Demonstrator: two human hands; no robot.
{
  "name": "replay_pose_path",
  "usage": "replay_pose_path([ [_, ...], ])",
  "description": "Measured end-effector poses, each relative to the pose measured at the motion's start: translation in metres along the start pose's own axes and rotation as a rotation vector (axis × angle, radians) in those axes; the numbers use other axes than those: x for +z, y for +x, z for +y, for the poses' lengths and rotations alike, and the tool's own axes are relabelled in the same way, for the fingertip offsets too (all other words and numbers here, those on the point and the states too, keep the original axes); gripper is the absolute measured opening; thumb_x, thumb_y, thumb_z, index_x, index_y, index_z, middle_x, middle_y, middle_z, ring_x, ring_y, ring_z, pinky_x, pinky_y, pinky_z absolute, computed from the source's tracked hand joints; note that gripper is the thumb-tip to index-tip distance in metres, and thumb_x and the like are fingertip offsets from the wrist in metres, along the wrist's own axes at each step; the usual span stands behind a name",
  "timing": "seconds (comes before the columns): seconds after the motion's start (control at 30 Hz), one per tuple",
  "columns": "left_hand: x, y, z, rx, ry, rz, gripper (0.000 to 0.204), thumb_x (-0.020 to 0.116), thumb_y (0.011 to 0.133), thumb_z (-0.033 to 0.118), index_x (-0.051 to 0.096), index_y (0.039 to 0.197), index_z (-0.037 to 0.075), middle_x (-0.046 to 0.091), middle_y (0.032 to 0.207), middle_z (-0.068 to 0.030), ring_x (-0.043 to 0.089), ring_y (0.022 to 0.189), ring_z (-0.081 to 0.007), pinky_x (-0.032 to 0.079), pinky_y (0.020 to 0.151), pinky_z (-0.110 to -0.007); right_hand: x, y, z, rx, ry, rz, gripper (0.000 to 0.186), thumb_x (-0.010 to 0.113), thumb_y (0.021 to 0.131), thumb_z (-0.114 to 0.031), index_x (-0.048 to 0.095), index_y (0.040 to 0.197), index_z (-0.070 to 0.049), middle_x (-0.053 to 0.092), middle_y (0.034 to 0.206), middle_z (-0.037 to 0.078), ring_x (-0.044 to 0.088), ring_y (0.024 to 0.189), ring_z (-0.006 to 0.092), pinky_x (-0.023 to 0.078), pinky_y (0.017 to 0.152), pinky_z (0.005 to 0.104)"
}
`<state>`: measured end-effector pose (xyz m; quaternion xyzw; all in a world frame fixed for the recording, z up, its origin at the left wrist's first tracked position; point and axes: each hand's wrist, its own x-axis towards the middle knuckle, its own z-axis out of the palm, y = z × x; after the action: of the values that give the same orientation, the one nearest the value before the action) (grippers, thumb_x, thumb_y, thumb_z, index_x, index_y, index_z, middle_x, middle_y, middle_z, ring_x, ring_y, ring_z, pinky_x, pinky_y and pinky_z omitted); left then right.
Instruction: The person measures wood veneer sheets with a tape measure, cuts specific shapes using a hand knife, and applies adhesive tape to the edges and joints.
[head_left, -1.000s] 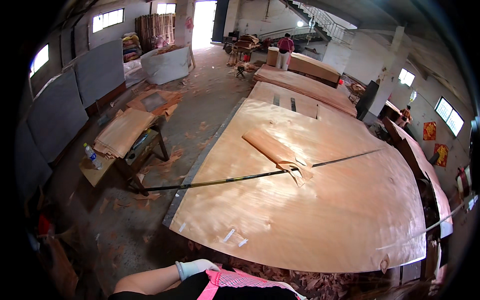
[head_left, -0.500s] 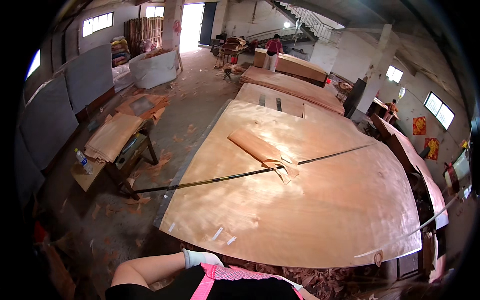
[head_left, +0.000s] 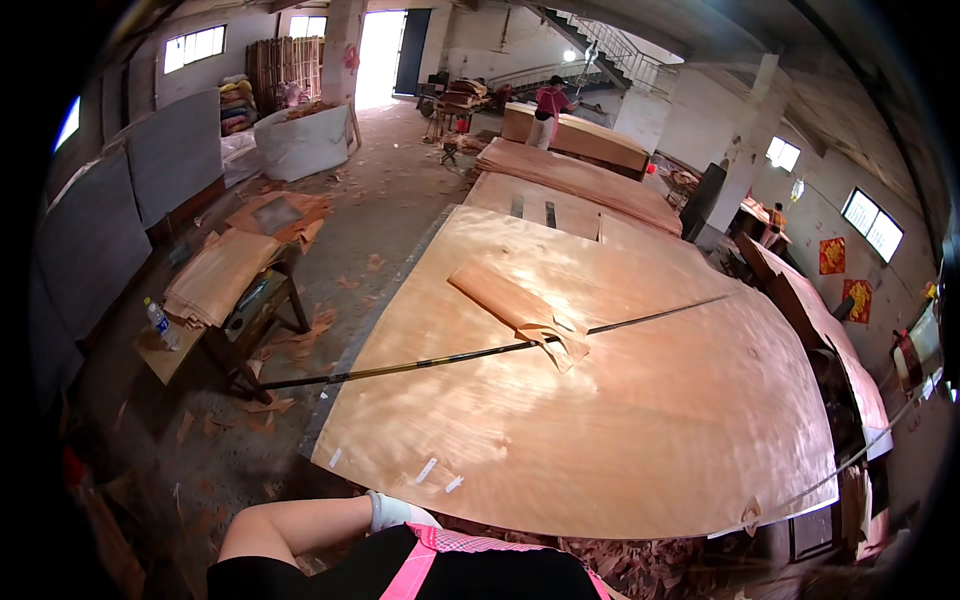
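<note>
My left hand (head_left: pixel 422 517), in a pale glove with a light cuff, is held close to the front of my pink checked apron (head_left: pixel 480 541). Its fingers are hidden behind the apron and the near edge of the board. My right hand is out of sight. Before me lies a broad stack of thin wood veneer sheets (head_left: pixel 640 430). A long dark pole (head_left: pixel 440 361) lies slantwise across it, its left end reaching past the edge. Some folded veneer strips (head_left: pixel 510 302) lie partly over the pole. Small white tape pieces (head_left: pixel 426 470) stick near the close left corner.
At left, a low wooden stand holds stacked veneer (head_left: pixel 220 278) and a plastic bottle (head_left: pixel 160 322). Veneer scraps (head_left: pixel 640 560) litter the floor. Another veneer stack (head_left: pixel 580 183) stands beyond. A person (head_left: pixel 549 108) works at the back, another (head_left: pixel 774 225) at far right.
The view has shifted slightly, so the board sits a little lower and further left. The person at the back has stretched an arm out to the right. My left hand stays near the apron.
</note>
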<state>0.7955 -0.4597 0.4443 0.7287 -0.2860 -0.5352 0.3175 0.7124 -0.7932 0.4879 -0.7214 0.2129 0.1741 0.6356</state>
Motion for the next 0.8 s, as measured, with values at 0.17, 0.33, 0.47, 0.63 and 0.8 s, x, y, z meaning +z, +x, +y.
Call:
replay_pose_path([
  [0.17, -0.002, -0.004, -0.010, 0.032, -0.031, -0.041, 0.034, 0.053, 0.097, 0.032, 0.067, 0.109, 0.003, 0.069, 0.103, -0.0022, 0.059, 0.095, -0.0134, 0.045, 0.090, -0.032, -0.001, 0.000, -0.002, 0.003, -0.004, 0.003, 0.039, 0.053, 0.100, -0.037, 0.068, 0.106, -0.001, 0.068, 0.088, 0.013, 0.061, 0.078, 0.0164, 0.050, 0.073, 0.0331],
  [0.33, 0.004, 0.004, -0.018, 0.071, -0.048, -0.065, 0.037, 0.054, 0.095, 0.036, 0.067, 0.108, 0.004, 0.070, 0.101, -0.0039, 0.060, 0.093, -0.0166, 0.046, 0.089, -0.034, -0.004, -0.003, -0.002, 0.014, -0.004, 0.016, 0.038, 0.053, 0.100, -0.036, 0.068, 0.106, -0.001, 0.068, 0.087, 0.013, 0.061, 0.078, 0.0158, 0.050, 0.073, 0.0327],
  [0.47, 0.012, 0.014, -0.042, 0.127, -0.043, -0.078, 0.039, 0.055, 0.094, 0.040, 0.067, 0.107, 0.005, 0.070, 0.099, -0.0054, 0.061, 0.092, -0.0191, 0.047, 0.088, -0.035, 0.000, -0.002, -0.005, 0.011, -0.003, 0.002, 0.038, 0.054, 0.100, -0.036, 0.068, 0.105, -0.001, 0.068, 0.087, 0.012, 0.061, 0.078, 0.0154, 0.050, 0.073, 0.0323],
  [0.63, -0.003, -0.008, 0.071, 0.022, 0.184, 0.093, 0.051, 0.058, 0.088, 0.056, 0.070, 0.095, 0.008, 0.070, 0.090, -0.0132, 0.065, 0.088, -0.0324, 0.049, 0.083, -0.042, -0.013, -0.004, 0.002, 0.030, -0.012, 0.043, 0.037, 0.054, 0.100, -0.036, 0.068, 0.105, -0.001, 0.068, 0.086, 0.011, 0.061, 0.078, 0.0149, 0.050, 0.074, 0.0319],
  [0.8, 0.000, 0.009, 0.128, -0.035, 0.453, 0.185, 0.048, 0.059, 0.086, 0.050, 0.070, 0.104, 0.007, 0.070, 0.100, -0.0184, 0.067, 0.094, -0.0375, 0.051, 0.082, -0.047, -0.006, -0.004, 0.001, 0.014, -0.012, 0.016, 0.037, 0.054, 0.100, -0.035, 0.069, 0.105, -0.001, 0.068, 0.086, 0.011, 0.061, 0.078, 0.0143, 0.050, 0.074, 0.0315],
])
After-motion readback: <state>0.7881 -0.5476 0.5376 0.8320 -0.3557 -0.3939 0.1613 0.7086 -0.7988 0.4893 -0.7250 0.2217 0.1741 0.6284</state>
